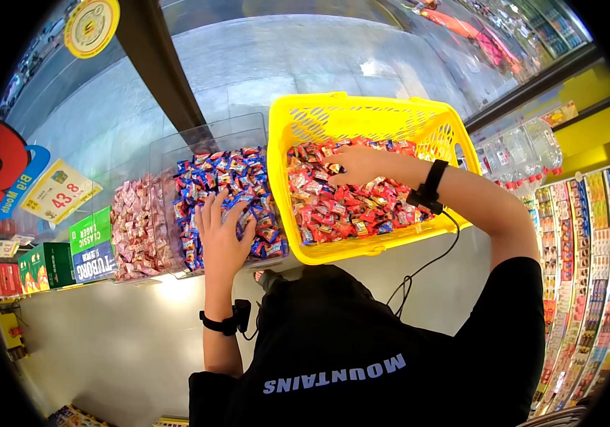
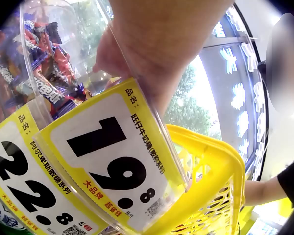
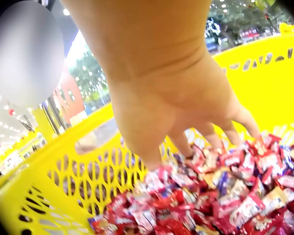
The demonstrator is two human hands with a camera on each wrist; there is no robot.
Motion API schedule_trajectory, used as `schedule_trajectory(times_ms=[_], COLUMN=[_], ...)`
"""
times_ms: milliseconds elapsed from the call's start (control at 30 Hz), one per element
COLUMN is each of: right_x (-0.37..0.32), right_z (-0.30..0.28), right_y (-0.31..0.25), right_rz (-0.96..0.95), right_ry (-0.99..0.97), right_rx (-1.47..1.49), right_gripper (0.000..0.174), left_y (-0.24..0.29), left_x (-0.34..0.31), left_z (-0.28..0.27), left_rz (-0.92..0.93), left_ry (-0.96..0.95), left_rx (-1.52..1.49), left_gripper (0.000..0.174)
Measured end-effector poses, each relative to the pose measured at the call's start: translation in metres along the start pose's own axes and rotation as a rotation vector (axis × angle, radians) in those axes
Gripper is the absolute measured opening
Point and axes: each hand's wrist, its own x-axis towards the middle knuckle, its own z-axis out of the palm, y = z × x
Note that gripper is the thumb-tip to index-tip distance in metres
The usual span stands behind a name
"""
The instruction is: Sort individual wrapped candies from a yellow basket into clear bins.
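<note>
My left hand lies with spread fingers over blue-and-red wrapped candies in a clear bin. In the left wrist view, a price card on the bin's front hides part of that hand. To the right stands a yellow basket, filled with mostly red wrapped candies. My right hand reaches into this basket. The right wrist view shows its extended fingers spread and touching the top of the candies, some fingertips hidden among them.
Pink wrapped candies fill the compartment left of the blue ones. Farther left stand green beer cartons. Clear bottles are beyond the basket's right end, and stocked shelves line the right side. A window runs behind the bins.
</note>
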Motion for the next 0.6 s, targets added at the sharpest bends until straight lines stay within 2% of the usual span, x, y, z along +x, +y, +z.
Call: schedule_trajectory(times_ms=[33,200,300,400,500,600], right_x=[0.008,0.026,0.037,0.025,-0.011,-0.076], right_z=[-0.001,0.021,0.023,-0.004,-0.026,-0.068], right_y=[-0.007,-0.017,-0.005,-0.007,-0.014,-0.067], right_rz=[0.026,0.189,0.113,0.069,-0.069,-0.199], right_ry=[0.005,0.058,0.059,-0.046,0.227,0.433], right_rx=[-0.024,-0.072,-0.034,-0.104,-0.087,-0.021], right_gripper=[0.077,0.068,0.065,0.063,0.062,0.058], left_y=[0.000,0.001,0.003,0.001,0.003,0.003], left_x=[0.000,0.000,-0.001,0.000,0.000,0.000], left_z=[0.000,-0.001,-0.001,-0.001,-0.002,-0.003], left_rz=[-0.004,-0.028,-0.026,-0.018,-0.008,-0.011], left_ry=[0.007,0.033,0.050,0.060,0.061,0.067], left_rx=[-0.005,-0.024,-0.031,-0.029,-0.030,-0.039], left_gripper=[0.040,0.037,0.036,0.036,0.036,0.036])
